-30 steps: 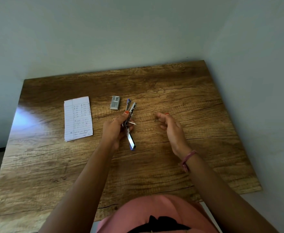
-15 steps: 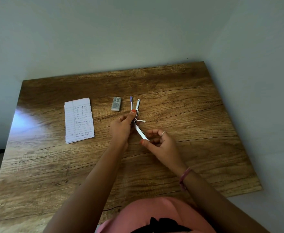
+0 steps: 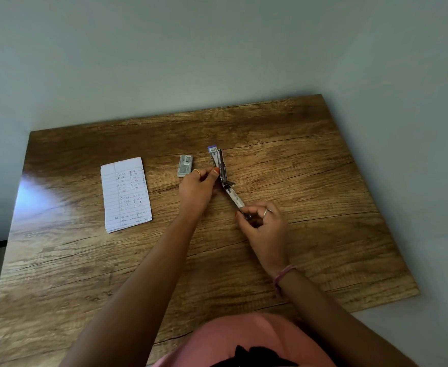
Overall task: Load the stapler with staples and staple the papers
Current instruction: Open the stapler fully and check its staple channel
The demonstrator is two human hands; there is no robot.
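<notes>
A person seated at a wooden worktop (image 3: 310, 234) holds an opened stapler (image 3: 221, 168) between two hands, seen from a head-worn camera looking down. The left hand (image 3: 196, 190) has its grip closed on the stapler near the hinge, thumb against the side of the metal arms, which point away from the person toward the far edge. The right hand (image 3: 264, 223) has its fingers curled, pinching the near end of the stapler's lower arm, which angles down toward that hand; whether it also holds staples cannot be made out. A ring shows on each hand, and a pink band (image 3: 282, 278) circles the right wrist.

Just left of the left hand's fingers, a small grey staple box (image 3: 185, 165) lies flat on the worktop, barcode label up. Further left, well apart from both hands, a stack of lined papers (image 3: 125, 194) with handwriting lies flat, its long side running roughly toward the person.

The stapler sits near the middle of the worktop, with bare wood open to its right as far as the right edge and a broad stretch of bare wood between the hands and the near edge. The far edge meets a pale wall (image 3: 217, 62), and another wall runs close along the right edge.
</notes>
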